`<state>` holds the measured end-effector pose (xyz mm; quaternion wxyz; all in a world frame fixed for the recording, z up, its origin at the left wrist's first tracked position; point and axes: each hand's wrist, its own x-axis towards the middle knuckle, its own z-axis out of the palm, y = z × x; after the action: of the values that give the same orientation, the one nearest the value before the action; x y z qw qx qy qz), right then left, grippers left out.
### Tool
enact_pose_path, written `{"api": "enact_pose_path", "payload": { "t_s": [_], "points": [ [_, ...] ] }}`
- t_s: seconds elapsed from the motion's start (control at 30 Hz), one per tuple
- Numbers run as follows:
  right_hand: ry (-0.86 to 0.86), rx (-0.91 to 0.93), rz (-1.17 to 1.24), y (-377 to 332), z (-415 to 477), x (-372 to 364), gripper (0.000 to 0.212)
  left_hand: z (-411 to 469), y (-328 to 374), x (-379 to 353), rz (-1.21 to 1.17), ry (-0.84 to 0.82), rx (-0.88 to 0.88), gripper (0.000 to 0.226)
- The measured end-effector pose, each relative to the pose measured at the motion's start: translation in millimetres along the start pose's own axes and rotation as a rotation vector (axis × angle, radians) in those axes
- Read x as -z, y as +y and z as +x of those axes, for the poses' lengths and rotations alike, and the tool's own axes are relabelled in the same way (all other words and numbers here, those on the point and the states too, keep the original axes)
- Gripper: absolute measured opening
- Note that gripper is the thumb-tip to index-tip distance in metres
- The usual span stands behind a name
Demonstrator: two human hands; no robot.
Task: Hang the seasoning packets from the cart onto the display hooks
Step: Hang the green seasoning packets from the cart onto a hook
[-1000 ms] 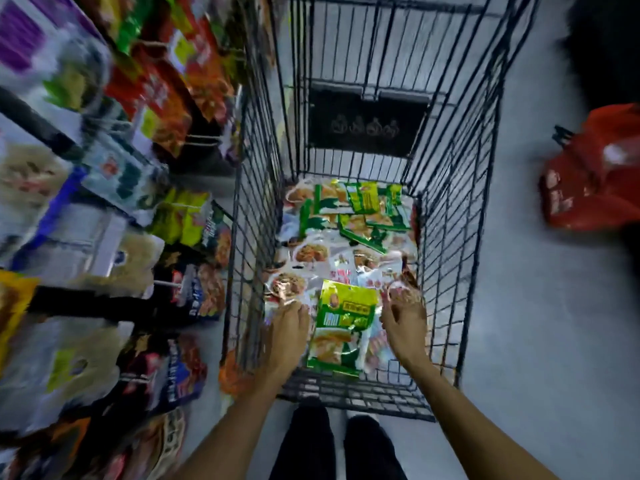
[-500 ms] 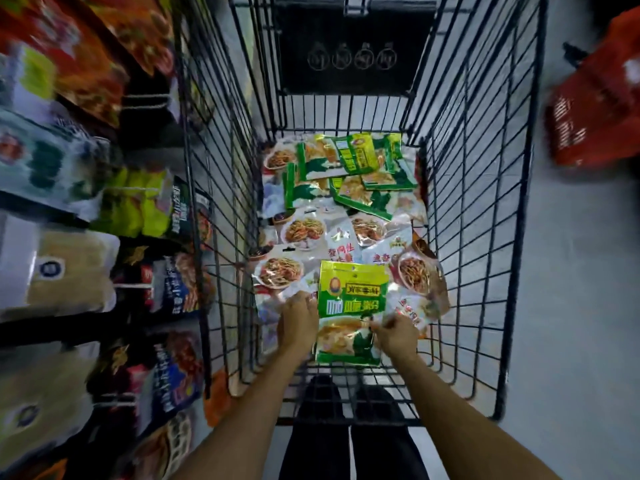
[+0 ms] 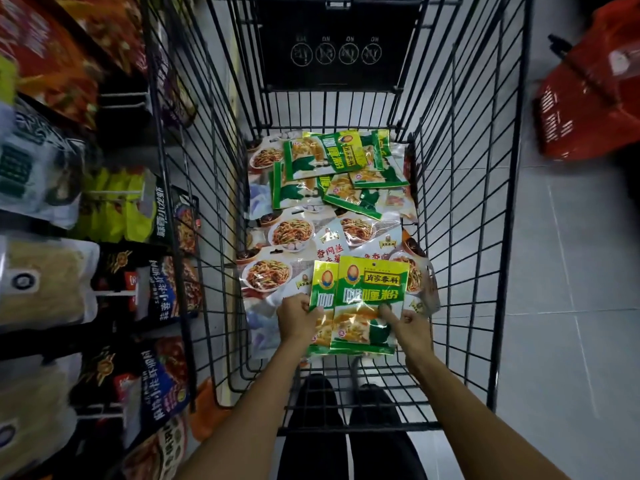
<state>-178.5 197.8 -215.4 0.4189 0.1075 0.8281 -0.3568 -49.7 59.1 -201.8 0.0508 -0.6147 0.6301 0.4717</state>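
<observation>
- Both hands are down in the cart (image 3: 460, 202), at the near end, holding two green packets (image 3: 370, 299) fanned one behind the other.
- The left hand (image 3: 298, 313) is curled round the left edge of the rear one; the right hand (image 3: 410, 323) pinches the front one low on its right side.
- The packets' long axis points away from the person, with the hang hole (image 3: 373, 264) at the far top end.
- The display hooks (image 3: 104, 292) sit off to the left, so the left hand is nearer, I'd say.
- The cart's left wire wall stands between, so it looks like up and over first.
- Noodle packets (image 3: 294, 233) lie underneath, and a red basket (image 3: 588, 98) sits well off to the right.
</observation>
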Motion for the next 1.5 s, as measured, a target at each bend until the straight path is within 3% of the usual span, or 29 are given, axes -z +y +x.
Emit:
{"api": "enact_pose_path", "payload": {
  "t_s": [0.07,0.2,0.4,0.57,0.7,0.83,0.93,1.17,1.3,1.5],
  "points": [
    [-0.025,-0.007,0.013,0,0,-1,0.021,5,1,9,-0.040,0.021,0.010,0.038],
    [-0.063,-0.019,0.073,-4,-1,1,0.013,16,4,32,-0.149,-0.029,-0.024,0.009],
    [-0.163,0.080,0.142,-22,-14,6,0.017,16,15,56,-0.202,0.021,-0.146,0.025],
    [-0.195,0.187,0.193,-61,-35,16,0.002,-3,31,81,-0.306,0.107,-0.222,0.033],
    [-0.255,0.272,0.125,-115,-60,27,0.023,-27,54,120,-0.423,0.213,-0.216,0.023],
    [-0.392,0.352,0.137,-180,-104,38,0.044,-66,80,174,-0.473,0.387,-0.225,0.022],
    [-0.502,0.474,0.116,-225,-146,44,0.057,-113,98,219,-0.523,0.554,-0.278,0.035],
    [-0.799,0.838,0.110,-302,-283,43,0.028,-266,120,312,-0.560,0.973,-0.426,0.037],
    [-0.992,1.027,0.096,-322,-379,42,0.015,-362,114,356,-0.678,1.212,-0.463,0.017],
    [-1.228,1.284,0.007,-320,-516,45,0.030,-505,92,395,-0.628,1.565,-0.501,0.026]
  ]
}}
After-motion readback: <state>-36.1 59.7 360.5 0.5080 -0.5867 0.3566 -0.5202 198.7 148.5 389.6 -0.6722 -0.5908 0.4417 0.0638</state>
